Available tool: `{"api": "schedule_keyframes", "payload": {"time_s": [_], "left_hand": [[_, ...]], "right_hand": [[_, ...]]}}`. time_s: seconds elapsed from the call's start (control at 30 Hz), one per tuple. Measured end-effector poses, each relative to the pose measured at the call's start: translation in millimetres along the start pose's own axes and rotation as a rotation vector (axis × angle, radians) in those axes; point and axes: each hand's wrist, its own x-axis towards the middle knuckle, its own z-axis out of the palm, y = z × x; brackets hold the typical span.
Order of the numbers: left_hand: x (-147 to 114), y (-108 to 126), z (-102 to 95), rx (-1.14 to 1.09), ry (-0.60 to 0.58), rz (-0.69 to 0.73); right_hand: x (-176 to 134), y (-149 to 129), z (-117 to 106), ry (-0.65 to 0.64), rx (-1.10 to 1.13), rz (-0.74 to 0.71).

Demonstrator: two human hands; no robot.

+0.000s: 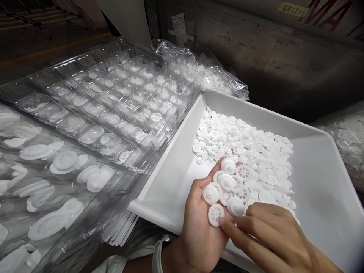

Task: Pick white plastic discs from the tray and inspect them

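My left hand (203, 223) is palm up over the near side of a white tray (165, 201), cupped under several white plastic gears (227, 182). Some of these are flat spoked wheels, others have a raised hub. At the palm's near edge, a fingertip of my right hand (273, 235) presses on one spoked gear (216, 215). The other right fingers are curled, and the right thumb's grip is hidden. Behind both hands, a heap of small white gears (241, 140) covers the tray's middle.
To the left, a clear compartment tray (136, 159) holds white parts in its pockets. Nearer lies another clear tray with larger white parts (65, 161). A clear plastic bag (216, 76) of white parts stands behind, another bag (349, 136) at the right. Paper sheets (121, 229) stick out below.
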Motion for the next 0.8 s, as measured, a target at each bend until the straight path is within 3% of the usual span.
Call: {"api": "schedule_keyframes", "payload": {"time_s": [0.3,0.57,0.8], "left_hand": [[1.7,-1.7,3.1,-0.008,0.047,0.010],[1.2,-4.0,-3.7,0.022,-0.037,0.003],[2.7,-4.0,-2.9,0.024,-0.050,-0.039]], "right_hand": [[3.6,-0.2,-5.6,-0.002,0.010,0.051],[9.8,-3.0,-6.0,-0.011,-0.012,0.191],[8.5,-4.5,-5.0,-0.032,-0.024,0.141]]}}
